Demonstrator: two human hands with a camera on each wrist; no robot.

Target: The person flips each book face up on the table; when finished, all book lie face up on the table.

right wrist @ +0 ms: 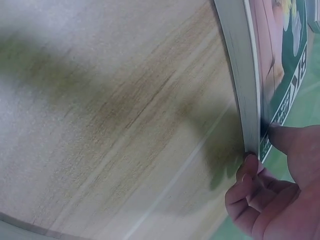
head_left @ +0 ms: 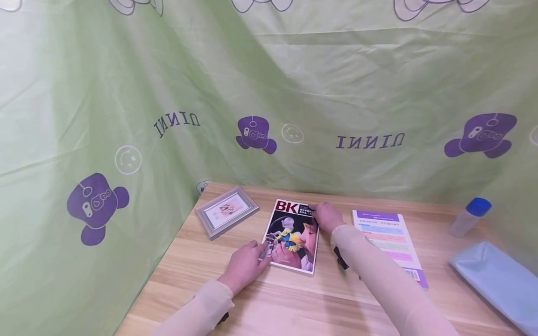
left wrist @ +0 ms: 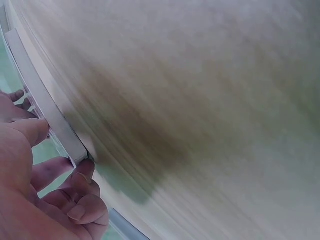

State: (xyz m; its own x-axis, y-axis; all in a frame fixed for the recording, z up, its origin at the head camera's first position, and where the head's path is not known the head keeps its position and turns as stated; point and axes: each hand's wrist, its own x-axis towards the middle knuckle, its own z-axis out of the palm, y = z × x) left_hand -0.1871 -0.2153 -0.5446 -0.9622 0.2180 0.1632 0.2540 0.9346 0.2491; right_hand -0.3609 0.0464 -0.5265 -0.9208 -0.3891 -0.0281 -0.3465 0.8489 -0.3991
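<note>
A thick book (head_left: 290,238) with a dark cover and red "BK" letters lies at a slight slant on the wooden table (head_left: 269,308). At its lower left corner my left hand (head_left: 244,266) grips the edge. In the left wrist view, the fingertips of that left hand (left wrist: 35,185) pinch the corner of the pale page block (left wrist: 47,95). The upper right corner is held by my right hand (head_left: 328,215). From the right wrist, the thumb of this right hand (right wrist: 295,185) shows on the cover, a fingertip against the lower corner of the book (right wrist: 240,75).
Left of the book lies a grey picture frame (head_left: 227,212). On the right are a white and purple booklet (head_left: 384,238), a clear bottle with a blue cap (head_left: 478,206) and a light blue pouch (head_left: 496,284). A green curtain (head_left: 311,158) hangs behind the table.
</note>
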